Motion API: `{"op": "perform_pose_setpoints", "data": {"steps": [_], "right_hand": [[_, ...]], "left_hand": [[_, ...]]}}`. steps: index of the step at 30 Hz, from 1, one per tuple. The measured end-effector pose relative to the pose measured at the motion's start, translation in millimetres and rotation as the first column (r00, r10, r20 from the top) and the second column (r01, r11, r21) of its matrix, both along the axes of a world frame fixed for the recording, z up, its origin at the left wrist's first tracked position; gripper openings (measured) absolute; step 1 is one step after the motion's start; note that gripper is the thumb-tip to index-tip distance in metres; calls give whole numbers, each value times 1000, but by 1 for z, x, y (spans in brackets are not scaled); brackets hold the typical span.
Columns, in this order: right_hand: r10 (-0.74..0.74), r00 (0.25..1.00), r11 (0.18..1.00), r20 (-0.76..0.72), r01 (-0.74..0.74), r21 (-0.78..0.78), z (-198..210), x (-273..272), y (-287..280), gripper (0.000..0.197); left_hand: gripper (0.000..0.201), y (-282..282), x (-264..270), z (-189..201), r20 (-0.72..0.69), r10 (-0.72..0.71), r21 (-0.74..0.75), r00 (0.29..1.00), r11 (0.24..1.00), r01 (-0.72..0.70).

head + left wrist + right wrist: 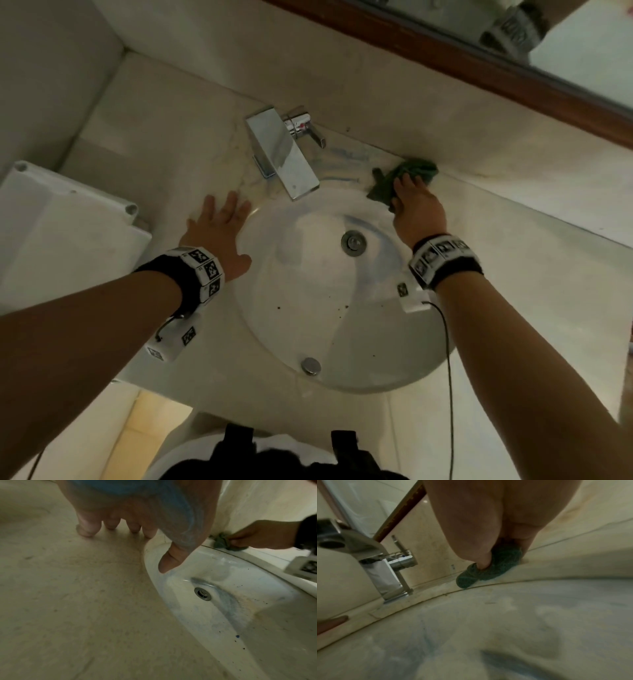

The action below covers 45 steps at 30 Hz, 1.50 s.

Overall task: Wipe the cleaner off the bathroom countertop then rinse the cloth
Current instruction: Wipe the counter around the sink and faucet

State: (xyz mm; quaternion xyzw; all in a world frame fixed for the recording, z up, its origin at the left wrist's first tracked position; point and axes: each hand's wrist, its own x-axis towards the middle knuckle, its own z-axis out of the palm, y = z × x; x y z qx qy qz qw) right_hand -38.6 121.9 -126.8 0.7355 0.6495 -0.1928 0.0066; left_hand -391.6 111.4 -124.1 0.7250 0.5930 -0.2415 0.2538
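Note:
A crumpled dark green cloth [404, 178] [222, 542] [489, 568] lies on the beige countertop [164, 144] behind the sink's right rim, against the back wall. My right hand [412, 202] [488, 534] presses down on it, with the thumb and fingers curled into the folds. Faint blue cleaner streaks [346, 154] mark the counter between the cloth and the chrome faucet [281, 150]. My left hand [219, 226] [120, 524] lies flat on the counter left of the white basin [308, 308], fingers spread, its thumb over the rim.
The faucet lever [308, 130] stands just left of the cloth. A wood-framed mirror [513, 68] runs above the backsplash. A white toilet tank lid [61, 222] sits at the left. The drain [353, 242] and dark specks are in the basin. A cable [448, 359] hangs from my right wrist.

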Motion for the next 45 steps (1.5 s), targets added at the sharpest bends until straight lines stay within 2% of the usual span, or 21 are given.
{"op": "perform_pose_setpoints", "data": {"steps": [3,6,10,15,18,25,29,31,37,40,45], "right_hand": [[51,999,999,16,-51,-9,-3,-46,45,50],[60,998,998,18,-60,-4,-6,-72,62,51],[112,994,994,-16,-112,-8,-5,-45,38,52],[-42,999,999,-5,42,21,-5,6,-7,50],[-47,998,999,35,46,9,-6,-6,1,51],[249,969,968,-13,-248,30,-5,-104,57,56],[353,935,935,-38,-353,20,-6,-105,58,58],[298,955,955,-12,-298,8,-9,-82,51,57],[13,1000,997,-20,-11,74,-3,0,4,51],[-25,1000,997,-6,25,73,-5,-13,8,50],[145,989,987,-21,-143,72,-9,-82,51,52]], "left_hand": [[101,0,1,0,2,2,1,1000,1000,-2],[101,-1,0,0,0,-3,-1,1000,1000,3],[100,-1,-2,2,5,-6,1,1000,1000,6],[102,-2,-2,-1,16,-12,16,1000,1000,11],[101,-3,-3,-2,21,-12,22,1000,1000,11],[102,-2,-4,-6,40,-11,28,999,1000,10],[102,-1,-6,-5,41,-18,24,999,1000,17],[101,-1,-7,-4,35,-27,26,999,999,26],[101,-2,-3,-3,1,-48,34,999,998,48],[101,-3,-2,-3,-3,-45,47,999,998,45],[101,-4,-1,-4,0,-33,64,999,997,33]]}}
